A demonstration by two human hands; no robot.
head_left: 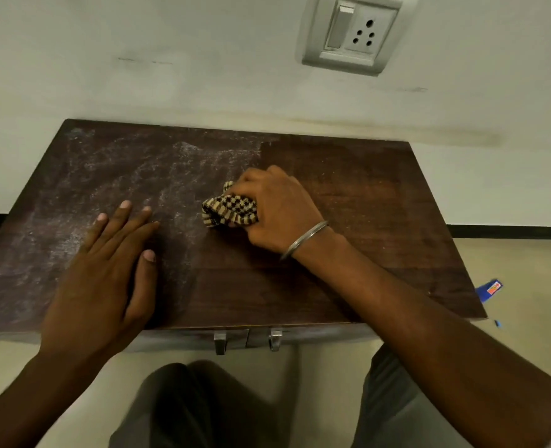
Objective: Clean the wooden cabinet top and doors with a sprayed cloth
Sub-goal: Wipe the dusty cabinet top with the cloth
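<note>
- The wooden cabinet top (374, 202) runs across the middle of the view, its back edge against a pale wall. Its left half carries a greyish, streaky film. The right half looks darker and plainer. The near left corner is cut off by the frame edge.
- The left hand (106, 270) lies palm down on the filmy left part, fingers straight and slightly spread, thumb out to the side, holding nothing. The forearm runs out of the frame at the lower left.
- The checked cloth (230, 210), beige and dark, is bunched into a wad on the top near its middle, at the line where film meets dark wood. Only its left side shows, and the rest is hidden under the hand.
- The right hand (277, 208) is closed over the cloth, fingers curled round it and pressing it onto the wood. The fingertips are tucked out of sight, and motion blur softens the knuckles.
- A metal bangle (305, 239) sits on the right wrist.
- Only a thin strip of the cabinet doors (316, 333) shows below the front edge, with two metal handles (220, 341) side by side. The door faces are hidden by the viewing angle.
- Grey-trousered knees (203, 405) fill the bottom, partly behind the arms.
- A switch and socket plate (351, 30) is fixed to the wall, its top cut off.
- A small blue packet (489, 289) lies on the floor just beside the cabinet's right edge, partly hidden, with print too small to read.
</note>
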